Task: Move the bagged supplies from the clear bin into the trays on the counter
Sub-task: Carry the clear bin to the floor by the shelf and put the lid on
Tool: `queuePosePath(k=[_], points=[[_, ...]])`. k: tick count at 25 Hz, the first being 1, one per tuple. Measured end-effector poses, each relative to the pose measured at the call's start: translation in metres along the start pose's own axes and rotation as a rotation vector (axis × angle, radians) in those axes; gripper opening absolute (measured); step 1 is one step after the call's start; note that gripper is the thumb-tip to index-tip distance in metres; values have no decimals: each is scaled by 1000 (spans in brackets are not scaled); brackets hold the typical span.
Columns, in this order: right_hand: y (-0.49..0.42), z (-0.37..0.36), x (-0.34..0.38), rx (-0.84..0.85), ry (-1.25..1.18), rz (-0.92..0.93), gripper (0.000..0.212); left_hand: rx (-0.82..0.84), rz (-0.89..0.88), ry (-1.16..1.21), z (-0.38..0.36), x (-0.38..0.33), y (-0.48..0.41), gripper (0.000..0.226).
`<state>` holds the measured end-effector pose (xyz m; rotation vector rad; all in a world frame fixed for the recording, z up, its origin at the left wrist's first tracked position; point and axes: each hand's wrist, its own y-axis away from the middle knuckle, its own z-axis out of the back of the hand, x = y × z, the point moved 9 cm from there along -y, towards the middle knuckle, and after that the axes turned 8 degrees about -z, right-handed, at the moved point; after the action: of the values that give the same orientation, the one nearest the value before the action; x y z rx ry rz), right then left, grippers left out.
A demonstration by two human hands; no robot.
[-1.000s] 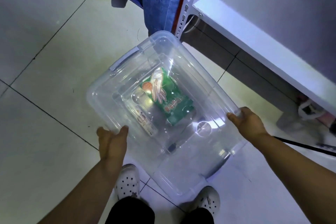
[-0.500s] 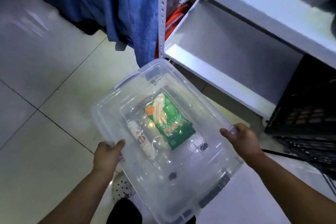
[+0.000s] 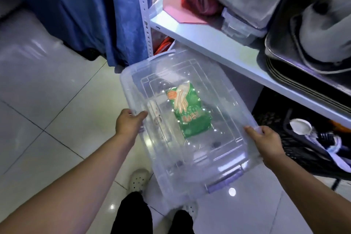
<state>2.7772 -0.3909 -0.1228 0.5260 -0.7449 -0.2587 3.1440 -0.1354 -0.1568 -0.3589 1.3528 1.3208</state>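
Pale glossy floor tiles [image 3: 57, 119] below, white shelving [image 3: 218, 43] rising on the right, blue cloth [image 3: 95, 15] hanging behind. Left hand [image 3: 129, 121] curled round the long left edge of the clear bin [image 3: 190, 167], thumb lying on the lid; right hand [image 3: 266, 140] clamped the same way on the opposite edge. Between them, held level above the floor and just in front of the shelf: the bin, lid on. Inside, seen through the plastic: a green bag [image 3: 190, 112] printed with gloves, flat near the middle, and just left of it a slim white packet [image 3: 155, 112].

Probably the carrying step, nothing unpacked yet. Next: setting the bin down on a steady surface, freeing both hands, releasing the lavender latch [image 3: 224, 178] and its twin at the far end, lifting the lid.

By count: two hands, one bin, two bagged items, two latches. On the shelf at right, stacked metal trays [image 3: 284, 59], number hard to tell.
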Motion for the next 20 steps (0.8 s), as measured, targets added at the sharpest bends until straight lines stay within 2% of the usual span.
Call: queuePosePath(k=[4,6,10,12,14,17,20], points=[[2,-10,-16,-14,-192,-135,31,148,-28,47,-37,-42,-37,20],[5,-21,-20,-52,-235,-181,34,251,-47,10,-55,-58,-57,12],[11,-58,-25,-79,-403,-337,31,370,-57,-102,-71,-66,-88,16],[10,-77,-19,-90,-458,-399,31,379,-34,-75,-66,-62,-99,18],[5,-97,-5,-103,-505,-435,35,338,-14,-33,-55,-54,-107,8],[-7,-121,27,-132,-519,-438,44,291,33,-17,-40,-40,-121,15],[-23,-141,50,-117,-679,-434,40,374,202,156,-59,-35,-130,29]])
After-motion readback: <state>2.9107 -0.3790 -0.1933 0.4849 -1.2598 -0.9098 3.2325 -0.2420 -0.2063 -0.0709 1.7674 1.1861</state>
